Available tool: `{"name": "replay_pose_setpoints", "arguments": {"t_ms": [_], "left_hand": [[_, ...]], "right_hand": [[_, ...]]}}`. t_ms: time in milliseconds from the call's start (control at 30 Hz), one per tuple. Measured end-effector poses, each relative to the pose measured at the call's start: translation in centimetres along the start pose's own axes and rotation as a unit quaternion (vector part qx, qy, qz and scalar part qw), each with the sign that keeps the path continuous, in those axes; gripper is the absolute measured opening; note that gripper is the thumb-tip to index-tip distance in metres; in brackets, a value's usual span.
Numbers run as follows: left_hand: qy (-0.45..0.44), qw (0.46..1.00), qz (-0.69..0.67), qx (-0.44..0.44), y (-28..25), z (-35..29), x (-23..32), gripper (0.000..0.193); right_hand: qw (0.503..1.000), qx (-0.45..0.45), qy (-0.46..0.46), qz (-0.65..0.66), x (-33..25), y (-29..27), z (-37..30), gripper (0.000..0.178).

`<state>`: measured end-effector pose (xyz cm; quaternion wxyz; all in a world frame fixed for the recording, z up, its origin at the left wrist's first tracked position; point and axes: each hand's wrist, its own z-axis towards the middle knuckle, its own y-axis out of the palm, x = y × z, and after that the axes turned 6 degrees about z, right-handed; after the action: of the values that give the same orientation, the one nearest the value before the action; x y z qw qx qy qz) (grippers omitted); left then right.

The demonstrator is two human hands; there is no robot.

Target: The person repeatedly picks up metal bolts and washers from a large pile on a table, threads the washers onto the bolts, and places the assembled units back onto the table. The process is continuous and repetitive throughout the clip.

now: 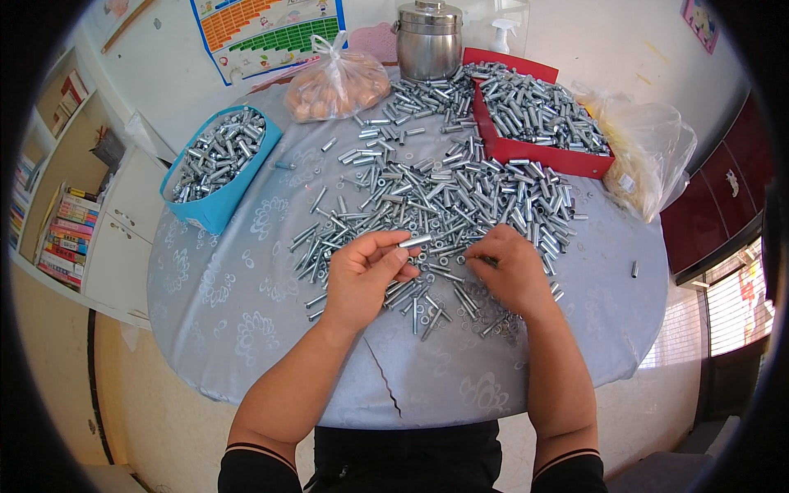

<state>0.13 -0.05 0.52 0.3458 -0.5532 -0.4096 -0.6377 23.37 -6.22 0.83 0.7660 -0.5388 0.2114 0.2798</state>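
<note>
A big heap of small silver metal sleeves and washers point(436, 193) covers the middle of a round table with a pale blue cloth point(238, 304). My left hand point(362, 275) holds one silver sleeve point(415, 241) between thumb and fingers, just above the heap's near edge. My right hand point(511, 267) rests palm down on the heap to the right, fingertips pinching at small parts; what it grips is hidden.
A blue bin point(215, 160) of sleeves stands at the left, a red tray point(538, 119) of them at the back right. A bag of brown round items point(337, 82), a steel pot point(429, 39) and a clear plastic bag point(645, 152) sit around the rim. Shelves stand at the left.
</note>
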Motion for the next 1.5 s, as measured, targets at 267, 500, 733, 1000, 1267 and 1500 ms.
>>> {"name": "replay_pose_setpoints", "arguments": {"t_ms": [267, 500, 733, 1000, 1267, 1500], "left_hand": [[-0.009, 1.0, 0.008, -0.012, 0.2, -0.1, -0.2, 0.023], [-0.011, 1.0, 0.008, -0.027, 0.1, -0.1, -0.2, 0.023], [-0.008, 0.999, 0.003, -0.044, 0.3, -0.2, -0.1, 0.023], [-0.009, 0.998, 0.008, -0.06, 0.2, -0.2, -0.3, 0.023], [-0.011, 0.997, 0.026, -0.074, 0.2, -0.3, -0.2, 0.024], [-0.02, 0.997, 0.018, -0.072, 0.2, -0.2, -0.3, 0.025]], "right_hand": [[0.995, -0.006, -0.012, -0.095, -1.1, 1.2, 0.2, 0.011], [0.918, 0.073, 0.197, 0.336, -2.2, 1.0, 0.5, 0.008], [0.856, 0.008, 0.179, 0.485, -2.2, 1.3, 0.3, 0.012], [0.851, 0.032, 0.175, 0.494, -3.0, 1.5, 0.3, 0.017], [0.884, -0.045, 0.219, 0.41, -2.7, 0.8, 0.2, 0.014], [0.888, 0.061, 0.174, 0.421, -4.2, 1.0, 0.4, 0.015]]}}
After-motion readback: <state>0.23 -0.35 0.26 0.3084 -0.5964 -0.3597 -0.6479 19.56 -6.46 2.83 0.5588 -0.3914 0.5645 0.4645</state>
